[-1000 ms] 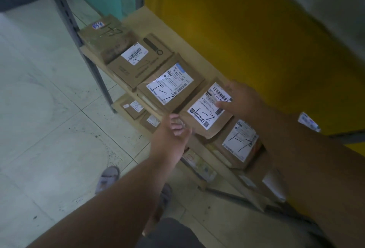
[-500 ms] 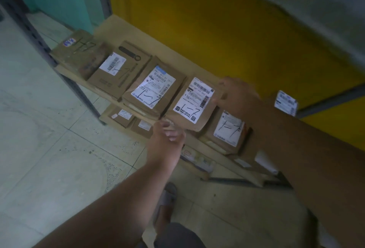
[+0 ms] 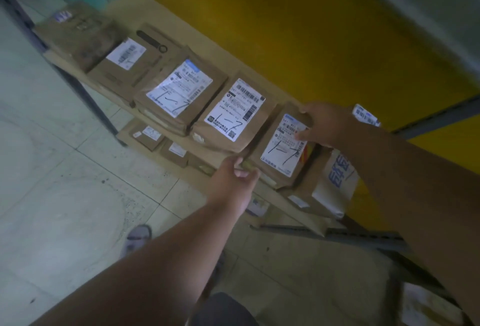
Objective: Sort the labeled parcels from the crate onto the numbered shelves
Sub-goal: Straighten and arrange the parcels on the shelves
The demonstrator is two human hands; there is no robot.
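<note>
A row of brown parcels with white labels lies on a wooden shelf (image 3: 145, 6). Three of them carry a handwritten "1-7". My right hand (image 3: 323, 124) grips the far top corner of the rightmost "1-7" parcel (image 3: 281, 149), thumb on its label. My left hand (image 3: 235, 181) pinches that parcel's near left corner at the shelf's front edge. To its left lies the middle "1-7" parcel (image 3: 235, 112), then another "1-7" parcel (image 3: 179, 92). No crate is in view.
Two more brown boxes (image 3: 124, 63) (image 3: 78, 32) fill the shelf's left end. A box with blue print (image 3: 335, 182) sits right of the held parcel. Small parcels (image 3: 150, 134) lie on the lower shelf. A yellow wall stands behind; tiled floor lies at left.
Both hands have moved from the middle "1-7" parcel to the rightmost one. The right hand now grips its far corner and the left hand its near corner. The camera has shifted.
</note>
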